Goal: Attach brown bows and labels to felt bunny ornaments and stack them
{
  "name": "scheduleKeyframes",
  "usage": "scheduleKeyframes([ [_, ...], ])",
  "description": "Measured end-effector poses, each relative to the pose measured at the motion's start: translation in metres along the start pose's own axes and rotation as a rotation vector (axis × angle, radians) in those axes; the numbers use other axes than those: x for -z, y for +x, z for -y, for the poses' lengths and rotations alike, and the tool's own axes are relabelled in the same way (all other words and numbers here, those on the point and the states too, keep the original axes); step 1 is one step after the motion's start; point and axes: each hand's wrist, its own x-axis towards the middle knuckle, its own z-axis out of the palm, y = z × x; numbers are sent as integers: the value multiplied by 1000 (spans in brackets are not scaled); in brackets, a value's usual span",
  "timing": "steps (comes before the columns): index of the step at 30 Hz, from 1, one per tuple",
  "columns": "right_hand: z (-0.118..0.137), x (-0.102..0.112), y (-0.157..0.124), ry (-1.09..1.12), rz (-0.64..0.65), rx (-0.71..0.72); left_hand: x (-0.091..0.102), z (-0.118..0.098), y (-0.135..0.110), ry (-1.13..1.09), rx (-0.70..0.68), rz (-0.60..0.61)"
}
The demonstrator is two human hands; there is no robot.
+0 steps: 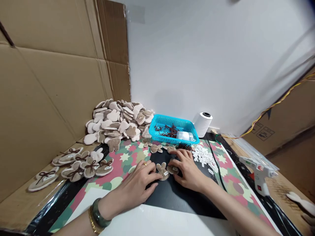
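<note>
My left hand (139,183) lies low over the black mat (182,198), fingers stretched and thumb apart. Its index fingertip touches the edge of a brown plush bunny-shaped patch (162,171) with a small white label. My right hand (188,168) curls its fingers and thumb around a second labelled brown patch (173,167), partly hidden beneath the fingers. Just behind them lie two more plush patches, a bow-like one (156,148) and one (169,148) partly covered by my right fingers. Small white labels (203,155) are heaped to the right of that hand.
A large pile of plush patches (118,119) leans by the cardboard at left, with bow-tied patches (91,165) in front. Behind the mat stand a blue basket (154,135) of brown bows and a white thread cone (203,125). A glue gun (261,175) and black cable (219,170) lie right.
</note>
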Motion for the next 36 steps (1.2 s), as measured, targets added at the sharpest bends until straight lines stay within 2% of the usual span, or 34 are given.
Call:
scheduleKeyframes([
  [8, -12, 12, -28, 55, 36, 62, -2, 6, 0, -11, -12, -8],
  [12, -15, 16, -41, 76, -27, 75, 0, 4, 0, -46, -44, -58],
  [16, -11, 21, -47, 87, -149, 17, 3, 4, 0, -92, -139, -188],
  [19, -2, 20, -44, 66, -165, 19, 8, 5, -1, -126, -203, -315],
  [23, 4, 11, -35, 27, -160, 54, 32, -6, -6, -139, -181, -490],
  [25, 3, 7, -34, 30, -163, 53, 49, -16, -8, -158, -130, -532],
  [28, 1, 6, -37, 53, -178, 50, 68, -26, -6, -166, -124, -495],
  [30, 3, 8, -39, 71, -195, 47, 71, -25, 0, -136, -177, -480],
  [32, 7, 10, -37, 86, -211, 19, 67, -18, 9, -112, -196, -517],
  [34, 13, 10, -32, 84, -204, -22, 58, -9, 17, -110, -146, -536],
  [36, 18, 7, -24, 60, -168, -46, 46, 0, 21, -119, -55, -453],
])
